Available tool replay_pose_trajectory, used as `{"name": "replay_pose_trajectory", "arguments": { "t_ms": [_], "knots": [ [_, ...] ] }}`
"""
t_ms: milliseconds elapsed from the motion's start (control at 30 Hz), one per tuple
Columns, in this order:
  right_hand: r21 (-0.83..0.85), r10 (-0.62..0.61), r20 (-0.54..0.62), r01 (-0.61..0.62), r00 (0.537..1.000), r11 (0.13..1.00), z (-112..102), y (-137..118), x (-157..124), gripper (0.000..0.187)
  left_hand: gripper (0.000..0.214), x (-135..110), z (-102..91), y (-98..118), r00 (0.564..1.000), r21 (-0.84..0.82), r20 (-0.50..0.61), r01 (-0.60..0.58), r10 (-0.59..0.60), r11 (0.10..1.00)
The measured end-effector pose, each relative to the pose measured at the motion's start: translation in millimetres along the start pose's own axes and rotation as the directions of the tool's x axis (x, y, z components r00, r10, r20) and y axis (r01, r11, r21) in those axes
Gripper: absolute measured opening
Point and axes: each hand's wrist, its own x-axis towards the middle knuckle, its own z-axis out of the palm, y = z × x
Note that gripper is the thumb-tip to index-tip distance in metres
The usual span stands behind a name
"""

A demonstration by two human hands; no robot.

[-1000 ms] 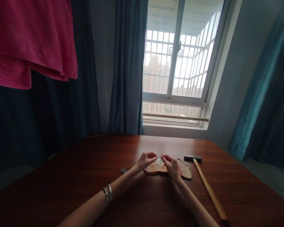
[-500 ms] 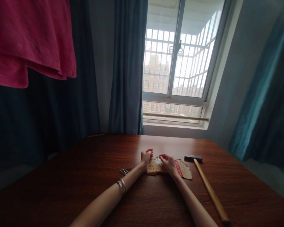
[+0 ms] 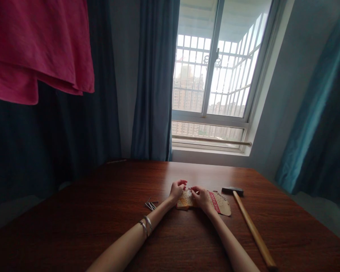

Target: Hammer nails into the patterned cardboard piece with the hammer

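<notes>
A flat, light wooden piece (image 3: 221, 204) with a red band and many small dots lies on the brown table (image 3: 102, 226). My left hand (image 3: 177, 190) rests curled on its left end. My right hand (image 3: 201, 197) pinches a thin nail (image 3: 189, 190) that stands upright on the piece, just between the two hands. Silver bracelets circle my left wrist.
A small heap of loose nails (image 3: 150, 205) lies left of my left hand. A hammer (image 3: 251, 226) with a long wooden handle lies to the right, head toward the window. Blue curtains flank the window; a red cloth (image 3: 36, 49) hangs at upper left.
My left hand has drawn back from the nail and now rests on the piece's left end. My right hand still pinches the nail. Both forearms have slid a little forward.
</notes>
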Motion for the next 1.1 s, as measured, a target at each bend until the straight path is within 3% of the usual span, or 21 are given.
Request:
{"name": "replay_pose_trajectory", "arguments": {
  "t_ms": [233,500,1100],
  "knots": [
    [-0.043,-0.028,0.039,0.030,0.999,0.999,-1.3,-3.7,-3.7,0.018,0.031,-4.5,-9.3,4.5,0.983,-0.011,0.182,-0.007,0.009,1.000],
    [-0.081,-0.039,0.045,0.042,0.998,0.996,-1.1,-1.7,-3.8,0.015,0.030,-5.6,-7.1,5.8,0.936,0.186,0.330,-0.187,0.118,0.965],
    [-0.123,-0.035,0.020,0.037,0.999,0.992,1.2,1.3,-4.8,0.014,0.031,-3.1,-2.5,4.7,0.951,0.267,0.296,-0.174,0.091,0.948]
  ]
}}
